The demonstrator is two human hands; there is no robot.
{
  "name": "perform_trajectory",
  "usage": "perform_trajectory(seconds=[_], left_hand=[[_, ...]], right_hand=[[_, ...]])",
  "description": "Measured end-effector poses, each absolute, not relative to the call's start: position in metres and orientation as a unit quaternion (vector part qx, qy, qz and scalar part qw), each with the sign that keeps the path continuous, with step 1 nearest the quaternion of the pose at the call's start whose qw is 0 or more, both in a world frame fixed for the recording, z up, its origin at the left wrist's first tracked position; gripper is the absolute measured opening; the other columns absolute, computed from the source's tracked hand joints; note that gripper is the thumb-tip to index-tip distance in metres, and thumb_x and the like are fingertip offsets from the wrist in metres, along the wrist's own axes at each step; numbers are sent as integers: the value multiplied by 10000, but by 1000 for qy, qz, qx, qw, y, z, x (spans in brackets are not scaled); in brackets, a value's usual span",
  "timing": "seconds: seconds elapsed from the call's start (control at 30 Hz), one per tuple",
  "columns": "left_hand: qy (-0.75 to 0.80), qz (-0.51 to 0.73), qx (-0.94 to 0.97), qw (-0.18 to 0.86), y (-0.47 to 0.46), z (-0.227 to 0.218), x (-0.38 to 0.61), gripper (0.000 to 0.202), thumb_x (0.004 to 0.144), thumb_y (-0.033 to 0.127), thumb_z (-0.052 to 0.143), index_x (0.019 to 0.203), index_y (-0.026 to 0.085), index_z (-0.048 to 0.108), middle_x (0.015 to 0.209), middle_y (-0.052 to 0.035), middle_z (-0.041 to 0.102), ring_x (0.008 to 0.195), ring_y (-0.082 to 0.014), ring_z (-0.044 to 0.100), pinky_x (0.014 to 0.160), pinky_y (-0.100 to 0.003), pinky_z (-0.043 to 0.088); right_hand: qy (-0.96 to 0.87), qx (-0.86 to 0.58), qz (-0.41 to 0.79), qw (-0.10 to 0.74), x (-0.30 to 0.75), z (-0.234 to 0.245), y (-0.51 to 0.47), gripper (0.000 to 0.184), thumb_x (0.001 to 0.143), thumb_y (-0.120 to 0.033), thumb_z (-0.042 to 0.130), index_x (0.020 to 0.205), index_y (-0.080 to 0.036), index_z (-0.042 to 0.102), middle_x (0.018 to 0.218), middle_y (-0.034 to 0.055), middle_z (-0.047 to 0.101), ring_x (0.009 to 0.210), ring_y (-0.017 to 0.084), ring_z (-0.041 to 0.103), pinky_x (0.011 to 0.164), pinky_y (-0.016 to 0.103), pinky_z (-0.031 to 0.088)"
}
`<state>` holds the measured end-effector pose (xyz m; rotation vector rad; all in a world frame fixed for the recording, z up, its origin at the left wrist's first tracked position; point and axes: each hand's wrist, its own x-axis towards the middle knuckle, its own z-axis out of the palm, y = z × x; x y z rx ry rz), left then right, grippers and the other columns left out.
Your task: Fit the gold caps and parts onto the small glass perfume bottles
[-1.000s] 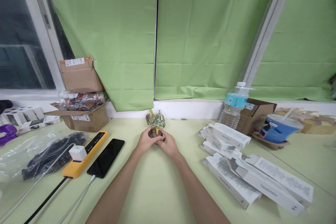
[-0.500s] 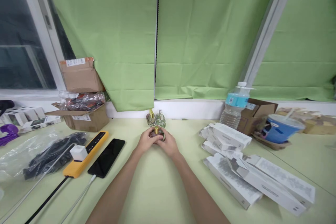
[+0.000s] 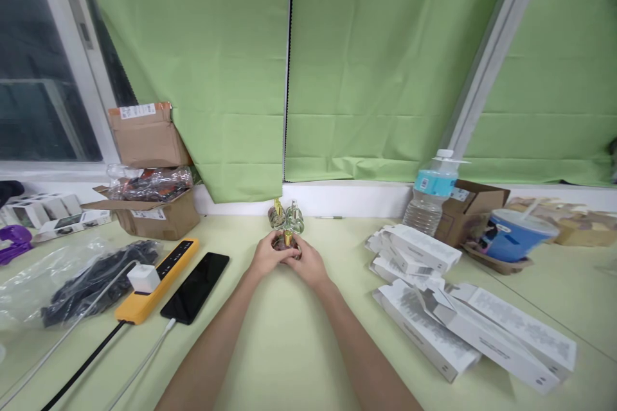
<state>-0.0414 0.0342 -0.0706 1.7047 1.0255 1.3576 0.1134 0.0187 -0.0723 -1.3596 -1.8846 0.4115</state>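
Watching through the head view, I have the left hand (image 3: 266, 257) and the right hand (image 3: 309, 262) cupped round a small, rounded, dark-tinted, gold-topped glass bottle (image 3: 287, 241), the grip pinching it from both sides. It is upright near the back edge of the pale yellow-green counter (image 3: 284, 347), just in front of a second gold-topped glass bottle (image 3: 276, 217) and a clear greenish, silvery-topped glass bottle (image 3: 294, 219). My grip hides its base, so I can't tell whether it rests on the counter. I judge the step in hand to be steadying this bottle between both palms; any next move calls for even pressure and care not to knock the two glass bottles behind.
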Motion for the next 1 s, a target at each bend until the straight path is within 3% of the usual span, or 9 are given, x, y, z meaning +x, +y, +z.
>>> perform_trajectory(seconds=[0.3,0.57,0.77,1.0], left_hand=[[365,526,665,383,34,-70,-38,527,714,396,767,1179,185,634,1082,-64,702,959,-210,664,868,-322,522],[425,513,691,282,34,-73,-36,613,751,473,736,1290,231,569,1268,-85,626,1122,-236,612,982,-363,479],[456,478,719,218,33,-76,-36,617,824,532,639,1355,246,508,1348,-95,567,1238,-250,540,1060,-385,417],[446,500,695,263,38,-78,-36,616,798,497,680,1331,232,521,1312,-111,593,1190,-259,567,1030,-392,429]], right_hand=[[-729,-541,154,390,112,-71,18,675,773,-390,665,1401,-260,454,1282,67,624,1105,245,614,917,330,456],[-722,-595,102,338,108,-68,17,670,821,-281,564,1464,-221,384,1320,86,594,1133,239,594,913,303,442],[-692,-658,55,293,102,-63,14,634,880,-335,514,1486,-249,349,1271,97,599,1060,249,620,833,305,432],[-702,-659,57,263,105,-62,19,708,911,-387,508,1546,-295,209,1246,83,609,1054,241,621,828,299,425]])
